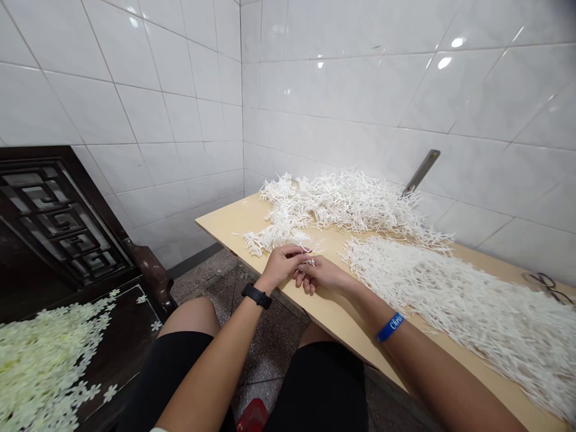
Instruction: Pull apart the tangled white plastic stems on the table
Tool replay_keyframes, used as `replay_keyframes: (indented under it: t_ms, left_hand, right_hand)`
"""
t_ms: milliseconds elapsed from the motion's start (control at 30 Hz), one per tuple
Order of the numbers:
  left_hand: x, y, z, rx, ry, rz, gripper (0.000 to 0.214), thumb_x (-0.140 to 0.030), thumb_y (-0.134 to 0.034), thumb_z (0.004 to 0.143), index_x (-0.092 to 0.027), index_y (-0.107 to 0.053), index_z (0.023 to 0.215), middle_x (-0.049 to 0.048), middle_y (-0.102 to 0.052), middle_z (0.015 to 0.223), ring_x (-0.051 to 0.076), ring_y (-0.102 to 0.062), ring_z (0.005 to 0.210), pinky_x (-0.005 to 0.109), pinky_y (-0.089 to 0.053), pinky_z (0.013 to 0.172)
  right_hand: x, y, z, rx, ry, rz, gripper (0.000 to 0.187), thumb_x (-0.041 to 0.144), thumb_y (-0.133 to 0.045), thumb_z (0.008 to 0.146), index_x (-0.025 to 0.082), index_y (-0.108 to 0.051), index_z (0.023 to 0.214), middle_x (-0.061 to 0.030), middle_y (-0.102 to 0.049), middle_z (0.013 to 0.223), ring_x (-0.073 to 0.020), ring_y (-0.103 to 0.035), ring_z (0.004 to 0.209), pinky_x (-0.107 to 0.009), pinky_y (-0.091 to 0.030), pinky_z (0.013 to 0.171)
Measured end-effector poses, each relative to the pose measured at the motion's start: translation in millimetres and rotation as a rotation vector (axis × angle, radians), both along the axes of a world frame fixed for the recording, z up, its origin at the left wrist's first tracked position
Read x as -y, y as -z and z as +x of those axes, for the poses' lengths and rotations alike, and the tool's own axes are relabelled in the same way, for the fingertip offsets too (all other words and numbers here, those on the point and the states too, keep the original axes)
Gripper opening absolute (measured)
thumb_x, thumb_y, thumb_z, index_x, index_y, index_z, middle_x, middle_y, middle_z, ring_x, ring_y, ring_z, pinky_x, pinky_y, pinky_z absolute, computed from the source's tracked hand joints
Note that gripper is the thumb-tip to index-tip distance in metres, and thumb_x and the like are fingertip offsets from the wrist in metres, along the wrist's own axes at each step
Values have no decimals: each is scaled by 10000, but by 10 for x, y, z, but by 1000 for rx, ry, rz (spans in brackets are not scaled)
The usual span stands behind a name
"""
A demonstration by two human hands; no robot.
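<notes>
My left hand (283, 265) and my right hand (323, 273) meet above the front edge of a light wooden table (216, 221), fingertips touching. Both are closed in a pinch around a small white branched piece (311, 262), mostly hidden by the fingers. Just beyond my left hand lies a small heap of similar thin white branched pieces (270, 238), joined to a larger tangled pile (355, 198) against the wall. A wide, flatter layer of white pieces (441, 288) spreads along the table to the right of my right hand.
A dark carved wooden bench (58, 222) stands at the left, with many pale yellow-green plastic flowers (49, 354) heaped on its seat. A grey metal bar (420, 173) leans at the tiled wall behind the pile. Dark-rimmed glasses (542, 279) lie at the table's far right.
</notes>
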State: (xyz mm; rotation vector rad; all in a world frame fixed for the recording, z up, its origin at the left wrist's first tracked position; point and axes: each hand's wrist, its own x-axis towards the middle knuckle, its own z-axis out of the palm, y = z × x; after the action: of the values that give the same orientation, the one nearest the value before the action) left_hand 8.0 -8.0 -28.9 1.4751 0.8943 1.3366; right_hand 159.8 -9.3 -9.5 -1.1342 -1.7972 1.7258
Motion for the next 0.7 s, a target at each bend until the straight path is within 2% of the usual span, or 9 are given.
replay_keyframes:
  t_ms: [133, 167, 267, 333, 433, 533, 600, 700]
  left_hand:
    - [-49, -6, -27, 6, 47, -8, 341, -408, -690, 769, -154, -730, 993, 115, -709, 1060, 228, -648, 959, 319, -493, 833]
    - [-57, -13, -32, -8, 100, -32, 415, -451, -665, 788, -150, -707, 1070, 119, -719, 1017, 225, -663, 917, 324, -499, 816]
    - [-56, -40, -31, -72, 340, -133, 590, -560, -558, 836, -116, -626, 1219, 87, -717, 721, 200, -680, 667, 309, -512, 658]
    - [-42, -49, -24, -86, 397, -157, 604, -570, -516, 854, -101, -622, 1219, 44, -665, 576, 183, -656, 564, 281, -493, 580]
    - [-35, -31, -16, -68, 268, -109, 465, -503, -533, 860, -113, -707, 1045, 15, -629, 520, 165, -640, 560, 255, -477, 578]
    - [-68, 22, -12, -25, 116, -120, 359, -458, -569, 838, -131, -715, 809, 11, -624, 510, 151, -609, 516, 253, -461, 555]
    - [-102, 57, -9, 82, 1, -165, 384, -483, -543, 850, -142, -662, 719, -17, -557, 439, 125, -547, 433, 261, -464, 553]
    - [-133, 72, 1, 257, -103, -201, 406, -507, -527, 863, -149, -618, 694, -58, -466, 388, 89, -486, 385, 292, -502, 651]
  right_hand:
    - [-6, 17, 18, -118, 57, 86, 471, 604, -587, 805, 151, -556, 679, 5, -564, 536, -75, -480, 406, -203, -364, 381]
    - [-3, 9, 24, -164, 61, 122, 487, 626, -591, 791, 156, -546, 670, 18, -541, 530, -72, -468, 410, -203, -353, 385]
    - [6, -10, 35, -205, 9, 182, 545, 679, -534, 800, 156, -537, 645, 20, -510, 528, -75, -466, 435, -213, -358, 419]
    - [1, -4, 30, -140, 13, 160, 554, 684, -488, 824, 160, -533, 650, 18, -507, 515, -79, -462, 427, -213, -337, 409]
    - [-12, 20, 1, 2, 62, 110, 496, 632, -468, 862, 180, -505, 662, 39, -477, 459, -76, -391, 360, -214, -273, 369]
    - [23, 23, -51, 84, 13, 150, 465, 559, -447, 900, 197, -457, 608, 61, -403, 416, -73, -330, 347, -223, -268, 388]
    - [72, 13, -79, 110, -62, 192, 447, 502, -438, 918, 200, -432, 588, 60, -390, 435, -81, -343, 384, -229, -293, 429]
    - [105, 5, -53, 168, -121, 308, 398, 390, -387, 948, 192, -442, 607, 35, -447, 499, -103, -406, 466, -246, -350, 522]
